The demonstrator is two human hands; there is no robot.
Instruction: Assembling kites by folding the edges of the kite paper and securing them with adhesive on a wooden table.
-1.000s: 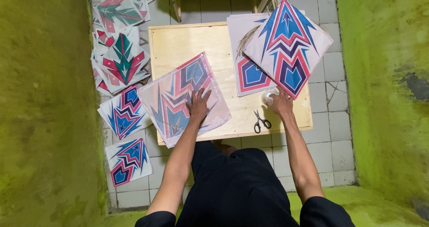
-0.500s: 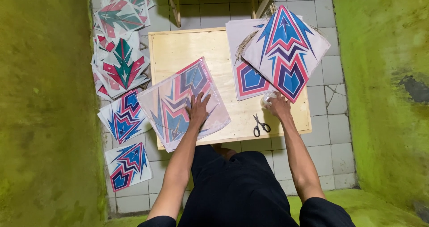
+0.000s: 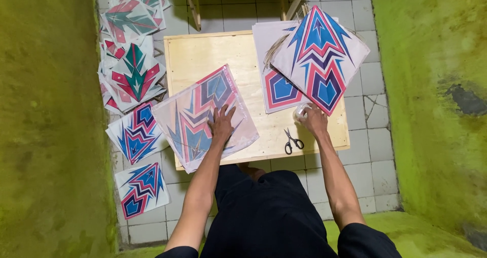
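Two hands are on a small pale plywood table (image 3: 203, 55). Left hand (image 3: 221, 126) lies flat, fingers spread wide, pressing a thin translucent paper sheet printed with red, blue and pink chevron shapes (image 3: 200, 113). That sheet sits tilted at the near left corner, hanging a bit over both edges. Right hand (image 3: 315, 121) near the right edge curls around a small clear roll, tape probably (image 3: 300, 112). Black-handled scissors (image 3: 291, 141) lie by the near edge. Farther back, a diamond kite with the same pattern (image 3: 320, 55) covers the far right corner. More patterned sheets (image 3: 134, 75) are piled on the tiled floor to the left.
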